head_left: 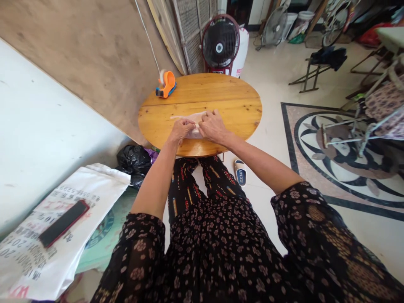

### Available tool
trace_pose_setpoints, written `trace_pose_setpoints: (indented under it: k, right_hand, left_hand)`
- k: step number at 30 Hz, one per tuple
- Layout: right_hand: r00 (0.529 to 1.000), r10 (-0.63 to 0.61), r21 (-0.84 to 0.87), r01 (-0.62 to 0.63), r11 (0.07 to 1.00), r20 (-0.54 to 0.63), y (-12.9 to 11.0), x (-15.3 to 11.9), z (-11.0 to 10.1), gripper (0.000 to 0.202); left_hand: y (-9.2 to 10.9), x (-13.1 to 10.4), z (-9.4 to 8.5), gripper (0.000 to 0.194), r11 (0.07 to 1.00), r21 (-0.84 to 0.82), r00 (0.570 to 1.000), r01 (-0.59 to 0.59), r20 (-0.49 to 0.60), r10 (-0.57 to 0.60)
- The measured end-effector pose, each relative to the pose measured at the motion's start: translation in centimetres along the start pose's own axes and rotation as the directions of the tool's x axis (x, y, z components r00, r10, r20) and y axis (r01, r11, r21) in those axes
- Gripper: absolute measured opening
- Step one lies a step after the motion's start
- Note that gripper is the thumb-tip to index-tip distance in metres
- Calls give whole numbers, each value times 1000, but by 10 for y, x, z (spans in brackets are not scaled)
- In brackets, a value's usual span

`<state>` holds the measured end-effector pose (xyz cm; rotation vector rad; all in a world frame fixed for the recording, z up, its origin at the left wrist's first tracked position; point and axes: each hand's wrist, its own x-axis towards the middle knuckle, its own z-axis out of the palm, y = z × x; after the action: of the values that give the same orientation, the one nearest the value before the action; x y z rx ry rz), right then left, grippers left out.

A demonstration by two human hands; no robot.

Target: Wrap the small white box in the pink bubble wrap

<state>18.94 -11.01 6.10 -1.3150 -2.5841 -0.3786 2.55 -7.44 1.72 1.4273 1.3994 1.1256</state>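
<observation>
On the oval wooden table (158,115) lies a small whitish packet (193,135) in thin, see-through plastic, close to the near edge. My left hand (182,128) pinches the plastic at the packet's left side, thumb and fingertips together. From the right, my right hand (213,126) closes its bent fingers on the same plastic, almost touching the left fingertips. A loose flap of the plastic (193,118) spreads flat on the wood beyond the hands. What is inside the packet is partly hidden by my fingers and too small to make out.
An orange tape dispenser (168,84) stands at the table's far left. Behind the table is a black fan (220,41). A phone (64,223) lies on white sacks (104,179) at left, near a black plastic bag (134,162). A slipper (240,172) rests on the floor.
</observation>
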Motion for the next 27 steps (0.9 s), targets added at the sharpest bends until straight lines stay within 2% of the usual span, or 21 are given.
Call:
trace_pose_setpoints:
  k: [4, 9, 15, 20, 27]
  right_hand:
    - [1000, -11, 6, 11, 1000, 8, -5, -1, -4, 45]
    - [996, -79, -12, 80, 997, 28, -4, 3, -6, 40]
    - [993, -99, -2, 100, 995, 70, 2, 6, -3, 40]
    - [990, -103, 6, 103, 995, 93, 4, 8, -4, 42]
    - [984, -116, 33, 113, 993, 136, 5, 10, -9, 37]
  left_hand:
    - [0, 1, 0, 16, 999, -35, 1000, 21, 5, -20]
    - [2, 2, -2, 14, 999, -22, 999, 24, 39, -23]
    - [1, 2, -26, 14, 993, 111, 995, -36, 100, 25]
    - [-4, -6, -45, 22, 985, 170, 999, 30, 25, -34]
    - [-3, -10, -46, 22, 974, 175, 986, 147, -110, -129]
